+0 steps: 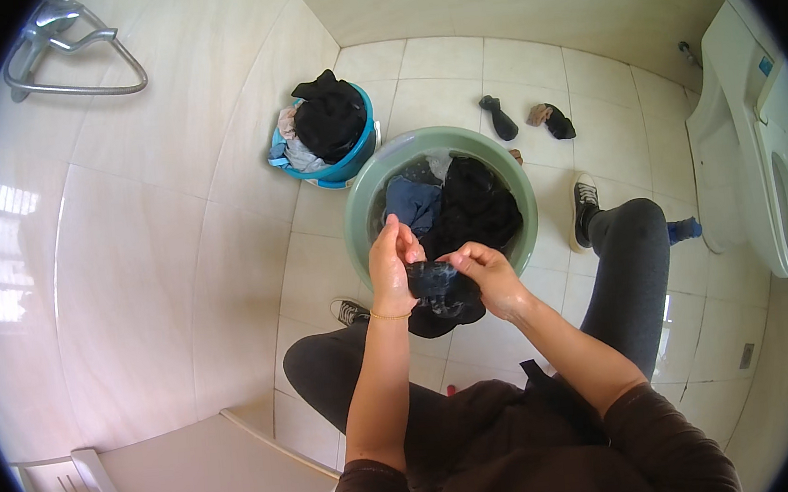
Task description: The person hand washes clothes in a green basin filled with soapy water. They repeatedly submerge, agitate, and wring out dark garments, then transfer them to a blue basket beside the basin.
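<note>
A black wet cloth garment (444,294) with pale suds streaked over it is held up at the near rim of the green basin (356,193). My right hand (488,273) pinches its upper right edge between thumb and fingers. At its left side, my left hand (392,264) grips the cloth, its fingers partly hidden. Both hands look wet. Inside the basin, a blue cloth (413,203) and a heap of black clothing (478,203) lie in water, with some foam (439,165) near the far side.
Beyond the basin, at left, stands a blue bucket (344,173) heaped with clothes. A dark sock (499,117) and a bunched black-and-tan sock (553,121) lie on the tiled floor. A white toilet (734,118) is at right; a shower fixture (56,36) hangs upper left.
</note>
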The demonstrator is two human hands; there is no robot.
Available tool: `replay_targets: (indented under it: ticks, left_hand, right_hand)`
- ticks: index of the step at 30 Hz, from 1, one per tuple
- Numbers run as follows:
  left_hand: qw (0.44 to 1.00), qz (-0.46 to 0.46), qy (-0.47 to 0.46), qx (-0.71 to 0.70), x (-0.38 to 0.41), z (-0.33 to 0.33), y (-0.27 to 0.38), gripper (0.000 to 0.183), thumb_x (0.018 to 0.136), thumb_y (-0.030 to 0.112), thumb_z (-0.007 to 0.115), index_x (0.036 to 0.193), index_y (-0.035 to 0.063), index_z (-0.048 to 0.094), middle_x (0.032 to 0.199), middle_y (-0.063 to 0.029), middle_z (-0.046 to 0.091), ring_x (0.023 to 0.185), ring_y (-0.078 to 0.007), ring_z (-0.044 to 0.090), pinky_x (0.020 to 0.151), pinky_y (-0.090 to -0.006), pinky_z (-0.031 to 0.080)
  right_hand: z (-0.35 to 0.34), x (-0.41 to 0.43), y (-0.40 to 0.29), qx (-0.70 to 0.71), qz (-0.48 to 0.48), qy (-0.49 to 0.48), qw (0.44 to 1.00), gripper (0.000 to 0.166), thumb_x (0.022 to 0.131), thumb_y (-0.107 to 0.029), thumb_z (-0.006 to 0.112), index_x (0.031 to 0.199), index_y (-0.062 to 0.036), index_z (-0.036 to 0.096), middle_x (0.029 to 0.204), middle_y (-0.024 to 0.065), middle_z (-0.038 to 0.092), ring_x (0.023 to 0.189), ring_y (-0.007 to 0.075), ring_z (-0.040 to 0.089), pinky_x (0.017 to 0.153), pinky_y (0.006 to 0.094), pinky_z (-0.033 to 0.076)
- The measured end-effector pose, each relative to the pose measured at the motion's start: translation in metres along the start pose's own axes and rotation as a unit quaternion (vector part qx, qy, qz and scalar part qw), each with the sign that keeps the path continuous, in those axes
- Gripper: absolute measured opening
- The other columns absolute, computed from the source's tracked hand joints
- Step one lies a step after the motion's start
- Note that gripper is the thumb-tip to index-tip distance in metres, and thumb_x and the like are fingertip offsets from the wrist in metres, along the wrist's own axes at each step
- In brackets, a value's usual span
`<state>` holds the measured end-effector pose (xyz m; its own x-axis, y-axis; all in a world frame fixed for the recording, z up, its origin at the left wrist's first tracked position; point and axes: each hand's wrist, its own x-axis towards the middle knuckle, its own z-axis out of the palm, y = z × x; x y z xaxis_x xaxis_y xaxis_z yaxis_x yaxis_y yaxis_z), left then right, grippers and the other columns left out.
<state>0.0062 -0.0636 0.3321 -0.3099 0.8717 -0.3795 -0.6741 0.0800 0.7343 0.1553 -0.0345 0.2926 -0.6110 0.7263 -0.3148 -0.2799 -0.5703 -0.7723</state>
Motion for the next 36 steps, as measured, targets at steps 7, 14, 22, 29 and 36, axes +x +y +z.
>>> replay_targets:
  ticks: [7, 14, 22, 29, 36]
  left_hand:
    - [0.861, 0.127, -0.096, 0.483, -0.028, 0.020, -0.032, 0.029, 0.085, 0.025, 0.056, 0.071, 0.0001, 0.057, 0.063, -0.0095, 0.053, 0.057, -0.0138, 0.050, 0.053, -0.0275, 0.037]
    - [0.960, 0.170, -0.038, 0.220, -0.028, 0.027, -0.054, 0.029, 0.092, 0.022, 0.047, 0.072, 0.0013, 0.052, 0.065, -0.0013, 0.054, 0.062, -0.0075, 0.047, 0.059, -0.0215, 0.038]
    - [0.896, 0.240, -0.025, 0.372, -0.017, 0.013, -0.057, 0.026, 0.088, 0.021, 0.055, 0.072, 0.0001, 0.057, 0.068, -0.0044, 0.054, 0.062, -0.0123, 0.049, 0.058, -0.0234, 0.039]
    - [0.756, 0.391, 0.053, 0.523, -0.026, 0.037, -0.090, 0.024, 0.078, 0.021, 0.059, 0.065, 0.0018, 0.055, 0.059, -0.0157, 0.054, 0.052, -0.0296, 0.054, 0.049, -0.0367, 0.042]
    - [0.733, 0.452, 0.006, 0.509, -0.033, 0.055, -0.089, 0.025, 0.074, 0.017, 0.059, 0.054, 0.0050, 0.051, 0.056, -0.0143, 0.052, 0.050, -0.0298, 0.051, 0.046, -0.0367, 0.038]
  right_hand:
    - [-0.003, -0.001, -0.036, 0.267, 0.079, 0.080, 0.957, 0.034, 0.089, -0.037, 0.051, 0.066, -0.0121, 0.043, 0.056, -0.0016, 0.039, 0.049, 0.0111, 0.039, 0.048, 0.0259, 0.035]
    - [-0.013, 0.008, -0.031, 0.289, 0.060, 0.139, 0.945, 0.041, 0.087, -0.038, 0.053, 0.058, -0.0149, 0.036, 0.053, -0.0029, 0.033, 0.047, 0.0104, 0.032, 0.044, 0.0254, 0.028]
    - [-0.012, 0.008, -0.032, 0.327, 0.049, 0.092, 0.939, 0.042, 0.088, -0.038, 0.051, 0.057, -0.0153, 0.034, 0.053, -0.0024, 0.032, 0.048, 0.0106, 0.031, 0.045, 0.0260, 0.030]
    - [0.000, 0.001, 0.006, 0.297, 0.135, 0.134, 0.936, 0.036, 0.091, -0.033, 0.047, 0.061, -0.0138, 0.041, 0.056, -0.0025, 0.037, 0.050, 0.0123, 0.037, 0.046, 0.0270, 0.033]
    - [-0.034, 0.008, 0.023, 0.284, 0.094, 0.027, 0.954, 0.043, 0.091, -0.034, 0.044, 0.053, -0.0170, 0.036, 0.048, -0.0022, 0.031, 0.043, 0.0111, 0.033, 0.043, 0.0268, 0.030]
